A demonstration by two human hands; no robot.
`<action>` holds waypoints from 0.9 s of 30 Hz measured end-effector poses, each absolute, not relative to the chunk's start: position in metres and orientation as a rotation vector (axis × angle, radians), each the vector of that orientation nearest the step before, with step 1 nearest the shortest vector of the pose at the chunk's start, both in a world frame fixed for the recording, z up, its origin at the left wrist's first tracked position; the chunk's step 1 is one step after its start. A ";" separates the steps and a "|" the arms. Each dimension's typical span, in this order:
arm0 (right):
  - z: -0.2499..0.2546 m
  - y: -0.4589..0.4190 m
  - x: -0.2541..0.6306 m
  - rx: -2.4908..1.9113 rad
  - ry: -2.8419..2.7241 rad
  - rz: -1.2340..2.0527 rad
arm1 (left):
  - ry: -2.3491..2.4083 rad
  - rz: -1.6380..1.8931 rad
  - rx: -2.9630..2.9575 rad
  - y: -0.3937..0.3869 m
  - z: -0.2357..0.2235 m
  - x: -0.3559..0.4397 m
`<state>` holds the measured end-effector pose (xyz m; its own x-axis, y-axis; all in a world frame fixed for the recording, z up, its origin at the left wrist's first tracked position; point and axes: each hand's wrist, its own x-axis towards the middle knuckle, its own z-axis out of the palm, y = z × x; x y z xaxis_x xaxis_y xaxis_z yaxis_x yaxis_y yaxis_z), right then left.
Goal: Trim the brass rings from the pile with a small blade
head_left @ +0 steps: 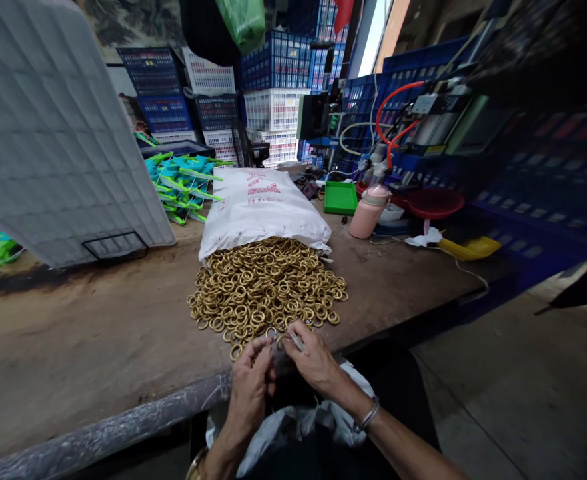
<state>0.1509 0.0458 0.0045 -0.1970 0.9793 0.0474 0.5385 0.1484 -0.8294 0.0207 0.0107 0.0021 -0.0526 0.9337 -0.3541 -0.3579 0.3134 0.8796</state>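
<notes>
A heap of brass-coloured metal rings [268,287] spills out of a white woven sack [263,207] onto the workbench. At the heap's near edge, my left hand [252,379] pinches a single ring [271,333] between thumb and fingertips. Close beside it, my right hand [316,360] is closed around a small, slim, greyish tool [297,342] whose exact kind I cannot make out. The fingertips of both hands nearly meet over the bench's front edge. Below them, a pale plastic bag [293,427] lies open at my lap.
The wooden workbench [98,347] has a plastic-wrapped front edge. A grey panel [63,133] leans at left, near green and teal plastic pieces [183,183]. At right are a pink bottle [368,212], a green tray [340,198], a red dish [433,202] and a pneumatic machine [431,127]. Stacked crates [278,110] stand behind.
</notes>
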 end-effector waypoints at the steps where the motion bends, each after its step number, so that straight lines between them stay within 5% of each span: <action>1: 0.006 0.045 0.150 -1.426 -1.808 0.947 | 1.207 1.168 0.692 0.012 0.001 0.022; 14: 0.020 0.048 0.146 -1.385 -1.696 1.174 | 1.367 1.320 1.190 0.019 0.000 0.023; 27: 0.006 0.053 0.147 -1.475 -1.746 1.005 | 1.036 1.088 0.676 0.018 0.008 0.025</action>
